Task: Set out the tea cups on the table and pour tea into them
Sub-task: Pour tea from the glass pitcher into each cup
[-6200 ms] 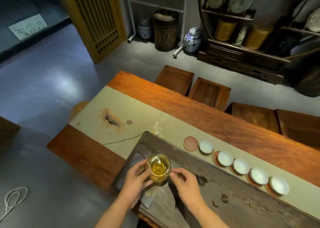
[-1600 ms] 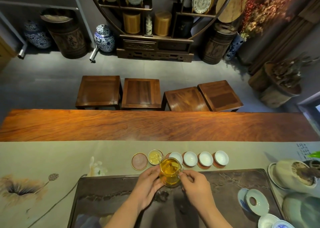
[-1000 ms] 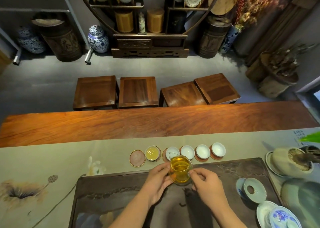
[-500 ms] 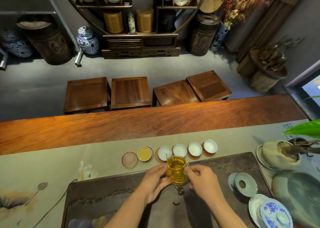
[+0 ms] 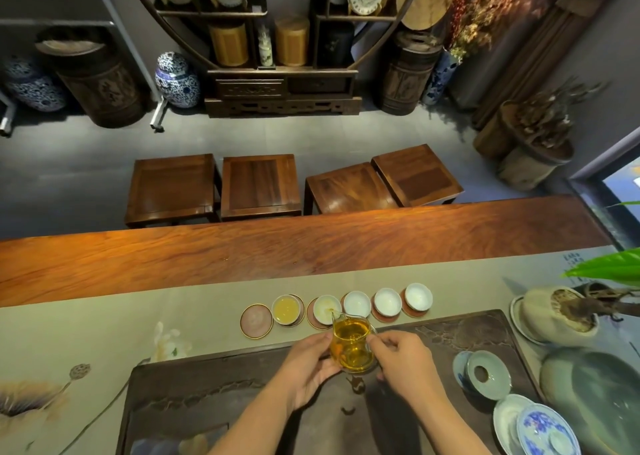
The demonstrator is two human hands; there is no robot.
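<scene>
Glass pitcher [image 5: 350, 349] clasped between both hands' fingers [image 5: 317, 345] — spout over second cup [image 5: 326, 309].

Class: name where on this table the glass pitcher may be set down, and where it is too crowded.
Free: the runner left of the empty coaster; the dark tray left of the hands. Crowded: the cup row and the tray's right end by the lidded bowls.

Five cups [image 5: 356, 304] on the runner [image 5: 138, 312] behind the tray [image 5: 207, 385].

1. The tea in the glass pitcher [image 5: 350, 347] was amber.
2. The cups [image 5: 387, 301] were white on reddish-brown coasters [image 5: 256, 320].
3. The table runner [image 5: 121, 319] was beige with a painted lotus.
4. The lidded bowl [image 5: 543, 427] bore blue flowers.
</scene>
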